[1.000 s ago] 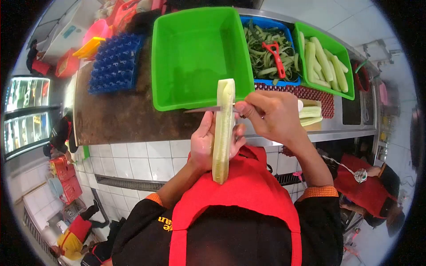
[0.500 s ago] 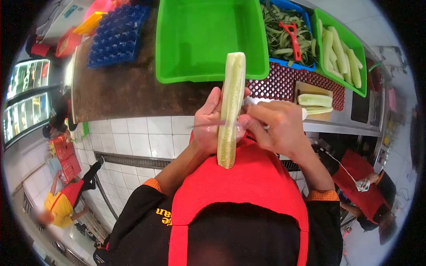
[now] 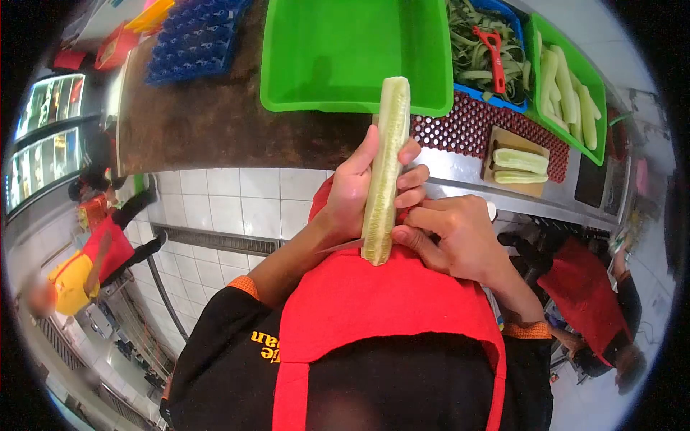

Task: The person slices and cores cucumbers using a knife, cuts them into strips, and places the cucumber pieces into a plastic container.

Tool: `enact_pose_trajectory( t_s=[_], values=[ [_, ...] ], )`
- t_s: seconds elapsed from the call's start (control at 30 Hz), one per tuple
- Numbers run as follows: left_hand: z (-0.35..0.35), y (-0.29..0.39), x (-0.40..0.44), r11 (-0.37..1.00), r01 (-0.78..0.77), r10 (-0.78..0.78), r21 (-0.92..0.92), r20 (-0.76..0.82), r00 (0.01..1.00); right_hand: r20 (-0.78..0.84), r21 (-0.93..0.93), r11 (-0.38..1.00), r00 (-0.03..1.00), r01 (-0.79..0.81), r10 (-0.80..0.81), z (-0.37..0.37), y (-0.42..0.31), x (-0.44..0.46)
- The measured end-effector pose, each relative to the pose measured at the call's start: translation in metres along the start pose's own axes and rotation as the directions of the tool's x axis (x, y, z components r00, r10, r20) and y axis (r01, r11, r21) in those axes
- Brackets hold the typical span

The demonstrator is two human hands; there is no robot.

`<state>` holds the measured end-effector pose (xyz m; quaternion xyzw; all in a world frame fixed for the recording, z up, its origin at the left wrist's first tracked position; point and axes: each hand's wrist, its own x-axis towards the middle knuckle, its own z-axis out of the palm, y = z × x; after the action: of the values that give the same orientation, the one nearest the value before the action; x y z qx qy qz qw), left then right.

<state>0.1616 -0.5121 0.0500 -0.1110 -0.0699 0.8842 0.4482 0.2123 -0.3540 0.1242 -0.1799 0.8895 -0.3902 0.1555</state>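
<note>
A peeled cucumber half (image 3: 387, 169), its seeded cut face showing, stands lengthwise before my chest, its near end against the red apron. My left hand (image 3: 352, 187) wraps around it, the thumb on one side and fingertips on the other. My right hand (image 3: 460, 233) is closed on a knife, and the white end (image 3: 491, 210) of its handle sticks out past the fist. The thin knife blade (image 3: 343, 246) lies across the cucumber near its lower end. Much of the handle is hidden by my fingers.
Beyond my hands stand a green tub (image 3: 352, 57), a blue crate of peelings (image 3: 478, 65) with a red peeler (image 3: 494, 61) on top, and a green basket of peeled cucumbers (image 3: 568, 93). Cucumber halves (image 3: 521, 161) lie on a board. Other people are at both sides.
The knife and my right hand have moved down along the cucumber toward its near end. My left fingers now show curled over its right side. The counter view has shifted slightly.
</note>
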Motion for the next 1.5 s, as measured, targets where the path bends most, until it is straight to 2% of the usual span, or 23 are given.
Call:
enact_pose_trajectory(
  t_s=[0.1, 0.17, 0.2, 0.27, 0.33, 0.4, 0.43, 0.53, 0.6, 0.67, 0.7, 0.73, 0.8, 0.87, 0.97, 1.0, 1.1, 1.17, 1.2, 1.27, 1.4, 1.47, 1.5],
  values=[
    [0.016, -0.001, 0.013, 0.999, 0.001, 0.004, 0.045, -0.107, 0.994, -0.031, 0.038, 0.999, 0.999, -0.022, 0.023, -0.002, 0.007, 0.005],
    [0.037, -0.001, 0.036, 0.973, -0.104, 0.163, 0.206, -0.295, 0.941, -0.051, 0.010, 0.995, 0.994, -0.100, 0.100, -0.011, 0.014, 0.010],
    [0.036, 0.004, 0.044, 0.972, -0.099, 0.158, 0.215, -0.281, 0.947, -0.066, -0.001, 0.995, 0.993, -0.097, 0.096, -0.018, 0.017, 0.014],
    [0.028, 0.020, 0.068, 0.964, 0.074, -0.034, 0.255, -0.158, 0.987, -0.112, -0.002, 0.991, 0.985, -0.132, 0.131, -0.036, 0.023, 0.022],
    [0.033, 0.026, 0.095, 0.965, 0.101, -0.068, 0.244, -0.139, 0.988, -0.174, -0.066, 0.989, 0.978, -0.132, 0.119, -0.052, 0.032, 0.023],
    [0.037, 0.026, 0.122, 0.945, 0.051, 0.010, 0.322, -0.185, 0.983, -0.132, -0.036, 0.970, 0.963, -0.240, 0.234, -0.069, 0.038, 0.020],
    [0.043, 0.023, 0.136, 0.915, -0.044, 0.137, 0.400, -0.207, 0.969, -0.200, 0.054, 0.989, 0.968, -0.141, 0.149, -0.068, 0.045, 0.016],
    [0.029, 0.041, 0.176, 0.954, 0.040, 0.018, 0.296, -0.190, 0.982, -0.219, 0.014, 0.983, 0.959, -0.183, 0.181, -0.075, 0.055, 0.016],
    [0.026, 0.047, 0.203, 0.941, 0.086, -0.053, 0.329, -0.107, 0.993, -0.263, 0.034, 0.975, 0.939, -0.219, 0.220, -0.081, 0.071, 0.018],
    [0.031, 0.046, 0.235, 0.864, -0.046, 0.153, 0.501, -0.175, 0.973, -0.394, 0.334, 0.930, 0.874, -0.153, 0.285, -0.081, 0.097, 0.019],
    [0.016, 0.056, 0.255, 0.808, -0.096, 0.190, 0.581, -0.103, 0.976, -0.380, 0.450, 0.871, 0.841, -0.197, 0.386, -0.088, 0.105, 0.019],
    [0.024, 0.053, 0.267, 0.805, -0.087, 0.177, 0.587, -0.098, 0.979, -0.394, 0.450, 0.872, 0.833, -0.194, 0.389, -0.092, 0.118, 0.024],
    [0.035, 0.043, 0.289, 0.424, -0.135, 0.461, 0.896, -0.085, 0.883, -0.592, 0.619, 0.785, 0.634, -0.037, 0.498, -0.099, 0.149, 0.037],
    [0.020, 0.053, 0.314, 0.484, -0.061, 0.427, 0.873, -0.175, 0.887, -0.602, 0.644, 0.763, 0.582, -0.052, 0.547, -0.108, 0.166, 0.042],
    [0.021, 0.062, 0.321, 0.388, 0.023, 0.348, 0.921, -0.169, 0.922, -0.636, 0.648, 0.757, 0.492, -0.078, 0.595, -0.118, 0.187, 0.043],
    [0.026, 0.062, 0.320, 0.318, 0.053, 0.405, 0.947, -0.186, 0.895, -0.667, 0.623, 0.777, 0.458, -0.091, 0.588, -0.120, 0.192, 0.044],
    [0.024, 0.069, 0.318, 0.401, -0.011, 0.374, 0.916, -0.152, 0.915, -0.642, 0.681, 0.728, 0.414, -0.079, 0.645, -0.122, 0.202, 0.040],
    [0.041, 0.064, 0.305, 0.682, -0.124, 0.323, 0.720, -0.145, 0.935, -0.648, 0.686, 0.725, 0.405, -0.059, 0.646, -0.121, 0.206, 0.039],
    [0.038, 0.071, 0.302, 0.677, -0.138, 0.335, 0.723, -0.137, 0.932, -0.649, 0.683, 0.729, 0.416, -0.052, 0.637, -0.117, 0.207, 0.038],
    [0.029, 0.087, 0.293, 0.730, -0.093, 0.171, 0.677, -0.049, 0.984, -0.629, 0.675, 0.729, 0.427, -0.114, 0.650, -0.107, 0.210, 0.039],
    [0.027, 0.097, 0.261, 0.744, -0.121, 0.040, 0.657, 0.137, 0.990, -0.643, 0.627, 0.772, 0.493, -0.103, 0.587, -0.089, 0.201, 0.042],
    [0.024, 0.108, 0.238, 0.709, -0.160, 0.100, 0.687, 0.127, 0.987, -0.600, 0.650, 0.744, 0.497, -0.154, 0.627, -0.086, 0.193, 0.037],
    [0.021, 0.119, 0.227, 0.561, -0.121, 0.209, 0.819, 0.001, 0.978, -0.599, 0.669, 0.730, 0.479, -0.143, 0.642, -0.082, 0.191, 0.035]
  ],
)
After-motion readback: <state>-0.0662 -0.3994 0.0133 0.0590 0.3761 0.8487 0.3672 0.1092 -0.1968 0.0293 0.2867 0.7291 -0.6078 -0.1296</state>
